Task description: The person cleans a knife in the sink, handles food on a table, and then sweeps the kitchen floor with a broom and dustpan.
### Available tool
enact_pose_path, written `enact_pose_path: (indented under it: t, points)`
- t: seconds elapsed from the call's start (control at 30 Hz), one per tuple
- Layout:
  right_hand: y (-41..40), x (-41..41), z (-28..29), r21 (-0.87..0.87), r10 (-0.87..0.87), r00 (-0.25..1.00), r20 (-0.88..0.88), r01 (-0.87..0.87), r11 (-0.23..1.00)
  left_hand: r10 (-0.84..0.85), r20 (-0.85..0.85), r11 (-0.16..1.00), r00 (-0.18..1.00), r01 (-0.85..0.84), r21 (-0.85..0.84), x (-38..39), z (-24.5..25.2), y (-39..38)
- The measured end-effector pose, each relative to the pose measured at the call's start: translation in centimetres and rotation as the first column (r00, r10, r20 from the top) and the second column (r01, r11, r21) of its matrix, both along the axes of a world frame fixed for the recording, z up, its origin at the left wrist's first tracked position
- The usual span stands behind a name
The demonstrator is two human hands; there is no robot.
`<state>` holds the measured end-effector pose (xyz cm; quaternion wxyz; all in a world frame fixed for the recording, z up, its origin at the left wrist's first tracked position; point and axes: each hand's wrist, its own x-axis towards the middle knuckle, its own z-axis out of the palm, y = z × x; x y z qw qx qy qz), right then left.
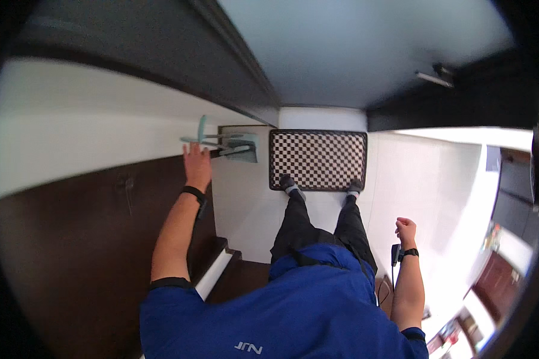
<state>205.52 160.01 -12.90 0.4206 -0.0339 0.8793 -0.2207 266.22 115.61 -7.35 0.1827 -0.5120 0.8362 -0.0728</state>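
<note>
My left hand is stretched forward with its fingers apart, at the near end of the handles of a broom and a long-handled dustpan. Both tools are pale green and grey and stand by the wall. The fingertips overlap a handle in the picture; whether they touch it, I cannot tell. My right hand hangs out to the right, fingers curled in, with nothing visible in it. A black band with a small device sits on each wrist, and a cable runs down from the right one.
My feet are at the near edge of a black-and-white checkered mat on pale floor tiles. Ahead is a door with a lever handle. Dark wood panelling lines the left side. A dark step lies behind me on the left.
</note>
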Motion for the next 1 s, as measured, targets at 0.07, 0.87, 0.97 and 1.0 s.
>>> enact_pose_path:
  t: [0.07, 0.87, 0.97, 1.0]
  points:
    - [2.5, 3.6, 2.0, -0.028, -0.117, 0.992, 0.036, 0.118, 0.993, -0.028, 0.125, 0.998, 0.992, 0.022, 0.052, 1.2, -1.7, -2.2]
    - [5.1, 15.9, -2.0, -0.213, -0.103, 0.963, 0.25, 0.158, 0.964, -0.245, 0.392, 0.776, 0.887, -0.064, 0.628, -9.6, -3.5, 0.2]
    - [5.6, 15.6, -3.5, -0.282, 0.015, 0.96, 0.281, 0.067, 0.957, -0.097, 0.362, 0.703, 0.927, -0.193, 0.684, -15.4, 0.9, 3.2]
    - [5.8, 15.3, -4.5, -0.325, 0.084, 0.954, 0.289, 0.015, 0.946, 0.057, 0.388, 0.603, 0.92, -0.341, 0.721, -17.3, 2.2, 4.4]
